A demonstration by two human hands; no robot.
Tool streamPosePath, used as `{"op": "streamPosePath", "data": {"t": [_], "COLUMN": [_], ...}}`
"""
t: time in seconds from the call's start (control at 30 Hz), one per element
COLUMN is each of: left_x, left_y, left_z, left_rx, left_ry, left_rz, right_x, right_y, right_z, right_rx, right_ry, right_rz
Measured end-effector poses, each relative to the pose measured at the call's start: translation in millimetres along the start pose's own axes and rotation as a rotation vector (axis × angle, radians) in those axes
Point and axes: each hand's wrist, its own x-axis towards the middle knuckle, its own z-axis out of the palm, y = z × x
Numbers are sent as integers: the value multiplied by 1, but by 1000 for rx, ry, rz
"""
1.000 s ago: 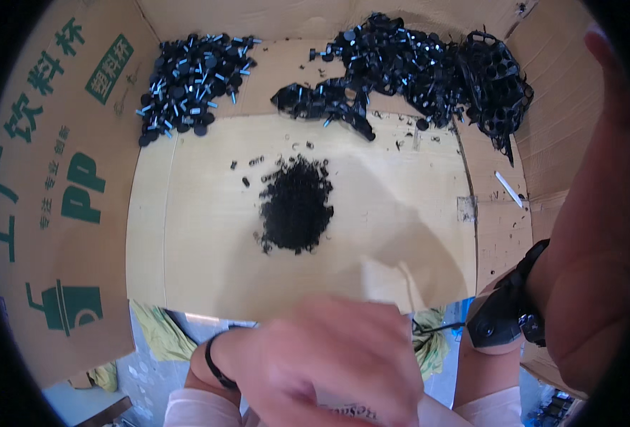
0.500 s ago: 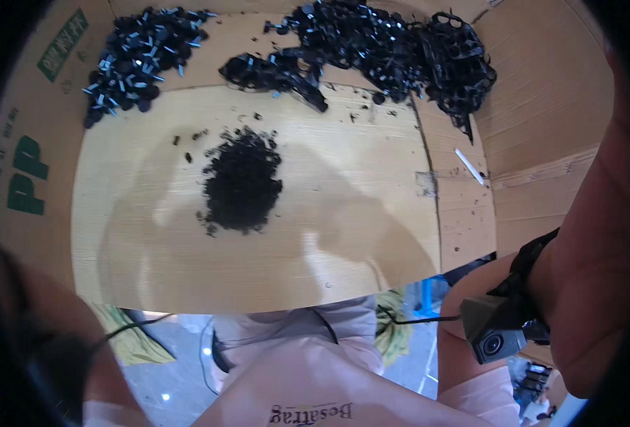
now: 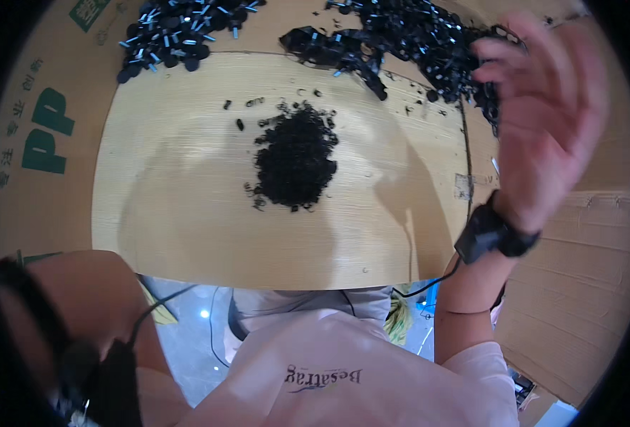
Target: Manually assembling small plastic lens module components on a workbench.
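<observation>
While right hand (image 3: 542, 121) hovers open, black parts pile (image 3: 295, 158) sits heaped, loose.

Pale wood counter (image 3: 187, 213), evenly lit, faint shadows. Brown cardboard walls (image 3: 23, 164) with green print stand left and right (image 3: 578, 285) of it. Grey glossy floor (image 3: 194, 334) below the counter's edge, small light glint.

The person wore a pale pink short-sleeved shirt (image 3: 343, 370) with a small dark print across the chest. A black wrist device (image 3: 496, 235) was strapped above the shirt's right sleeve, trailing a thin black cable. Another black strapped device (image 3: 112, 388) sat left of the shirt.
</observation>
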Motion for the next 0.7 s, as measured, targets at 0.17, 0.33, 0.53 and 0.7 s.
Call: {"op": "streamPosePath", "data": {"t": [0.17,0.33,0.53,0.7], "left_x": [31,23,-8,-17], "left_y": [-29,-79,-146,-182], "left_z": [-1,19,40,49], "left_rx": [118,335,429,551], "left_ry": [-279,-898,-1118,-848], "left_rz": [127,-392,-288,-50], "right_x": [-52,-55,-65,-75], "right_y": [89,141,167,176], "right_z": [25,55,47,48], "right_rx": [-491,-584,-219,-92], "right_ry": [-76,-100,99,163], "right_rz": [681,837,979,933]}}
